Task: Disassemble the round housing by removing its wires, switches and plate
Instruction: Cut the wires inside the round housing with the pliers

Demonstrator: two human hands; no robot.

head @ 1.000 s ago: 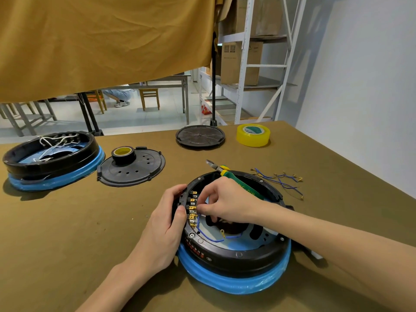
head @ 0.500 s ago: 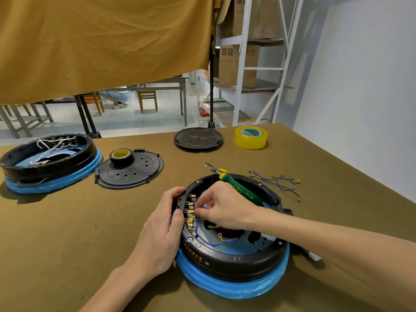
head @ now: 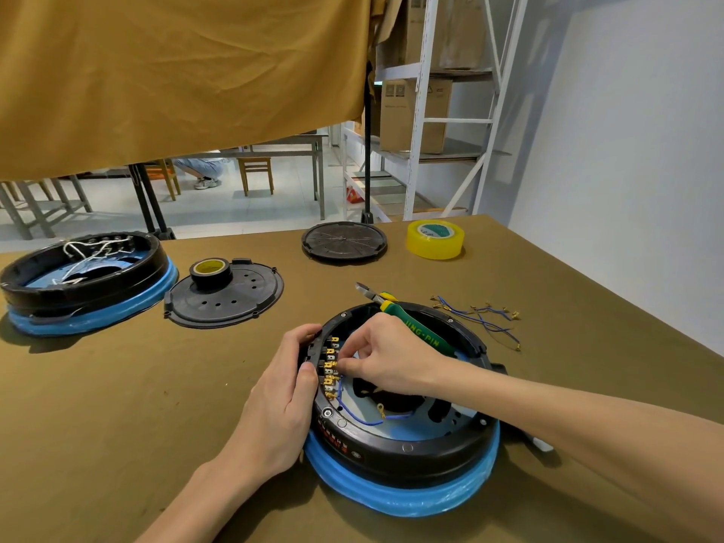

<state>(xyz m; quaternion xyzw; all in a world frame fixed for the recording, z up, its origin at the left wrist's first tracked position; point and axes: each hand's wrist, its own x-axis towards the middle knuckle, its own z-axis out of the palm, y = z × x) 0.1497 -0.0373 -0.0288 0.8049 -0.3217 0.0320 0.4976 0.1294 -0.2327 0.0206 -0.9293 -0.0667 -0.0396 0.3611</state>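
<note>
One blue wire (head: 354,415) is left inside the near housing (head: 403,436), looping from the terminal row (head: 331,366) at about nine o'clock on the rim down toward six, its free end lying loose on the plate (head: 427,429). That row runs roughly twelve to six along the inner wall, so the wire's fixed end sits just at the right hand's (head: 391,362) fingertips, which are pressed together in a pinch on a terminal or the wire end there; which of the two I cannot tell. Pulling it off looks like a move toward three o'clock, away from the wall. The left hand (head: 286,401) grips the outside of the rim at nine o'clock, thumb over the edge, bracing opposite that pull.

One pair of cutters (head: 407,323) rests across the rim at twelve to one o'clock, just behind the right hand. Several pulled wires (head: 480,319), too tangled to count, lie on the counter (head: 117,405) at two o'clock. Further out: two loose round covers (head: 225,297), two tape rolls (head: 435,239), and one second housing (head: 84,284) at ten o'clock.
</note>
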